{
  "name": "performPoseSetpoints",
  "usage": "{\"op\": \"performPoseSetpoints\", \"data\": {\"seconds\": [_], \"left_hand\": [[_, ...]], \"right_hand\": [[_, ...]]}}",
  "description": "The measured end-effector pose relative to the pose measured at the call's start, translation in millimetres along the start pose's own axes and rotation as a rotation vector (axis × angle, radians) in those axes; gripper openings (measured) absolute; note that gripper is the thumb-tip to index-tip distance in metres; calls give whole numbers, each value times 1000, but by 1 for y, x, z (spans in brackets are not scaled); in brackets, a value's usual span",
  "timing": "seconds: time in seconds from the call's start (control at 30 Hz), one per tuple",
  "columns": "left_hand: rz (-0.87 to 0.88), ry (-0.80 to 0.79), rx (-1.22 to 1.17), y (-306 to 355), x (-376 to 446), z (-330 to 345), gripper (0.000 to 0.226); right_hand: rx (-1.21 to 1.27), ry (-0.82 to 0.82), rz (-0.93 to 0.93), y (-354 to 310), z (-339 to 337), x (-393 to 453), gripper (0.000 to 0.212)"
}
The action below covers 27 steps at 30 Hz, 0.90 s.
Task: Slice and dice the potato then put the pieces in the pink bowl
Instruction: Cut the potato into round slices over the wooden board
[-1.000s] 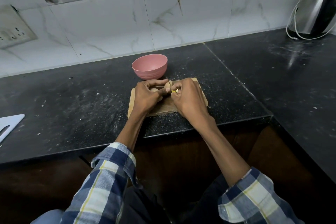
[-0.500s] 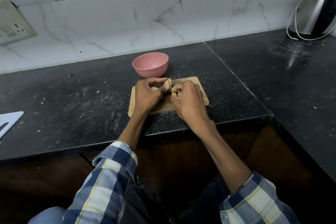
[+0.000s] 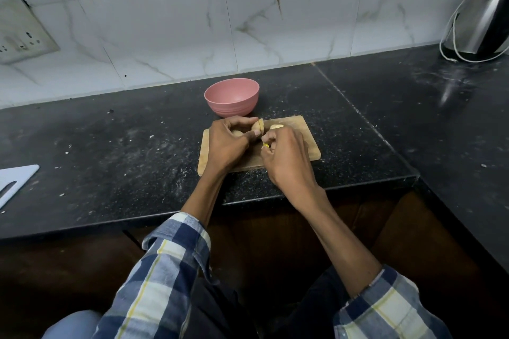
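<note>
Looked maybe a third of the way in, at a guess. Saw the pale yellowish potato [image 3: 258, 126] already split on the small rectangular wooden cutting board [image 3: 309, 143]: one piece pinched upright in the left hand [image 3: 227, 143], forefinger over the top and thumb against the near side, with another lump tucked under that palm, and one rounded pale piece [image 3: 276, 126] lying loose on the board just beyond the right hand's knuckles. No dice anywhere yet, as far as could be made out.

Had the right hand [image 3: 286, 157] curled tight round a knife with a yellow handle [image 3: 265, 145], only a sliver of yellow peeking out between the fingers. Couldn't see the blade properly, just a thin edge seemingly pressed into the held piece.

Found the round matte pink bowl [image 3: 232, 100] sitting just behind the board, smooth inside with faint ridges low on the outside, and nothing in it. So all the dicing and the transfer still to come, probably.

Stood out texture-wise: the black speckled stone countertop [image 3: 110, 151] dusted with crumbs, glossy white marbled tiles [image 3: 275, 36] behind, shiny steel electric kettle [image 3: 482, 22] with its white cord off to the far right, and a flat white plastic board [image 3: 13, 181] at the left edge.
</note>
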<state>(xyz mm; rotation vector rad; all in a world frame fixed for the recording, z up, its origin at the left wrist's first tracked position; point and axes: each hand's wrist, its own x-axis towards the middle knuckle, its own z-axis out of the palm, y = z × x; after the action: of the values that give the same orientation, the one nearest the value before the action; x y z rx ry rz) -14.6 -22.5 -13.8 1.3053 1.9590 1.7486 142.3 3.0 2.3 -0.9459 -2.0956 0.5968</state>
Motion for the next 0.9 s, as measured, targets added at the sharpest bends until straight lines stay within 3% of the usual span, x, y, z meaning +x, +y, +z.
{"op": "performPoseSetpoints", "data": {"seconds": [0.9], "left_hand": [[19,36,88,2,-1,4,18]], "right_hand": [[-33,-86,87,6,5,0,16]]}}
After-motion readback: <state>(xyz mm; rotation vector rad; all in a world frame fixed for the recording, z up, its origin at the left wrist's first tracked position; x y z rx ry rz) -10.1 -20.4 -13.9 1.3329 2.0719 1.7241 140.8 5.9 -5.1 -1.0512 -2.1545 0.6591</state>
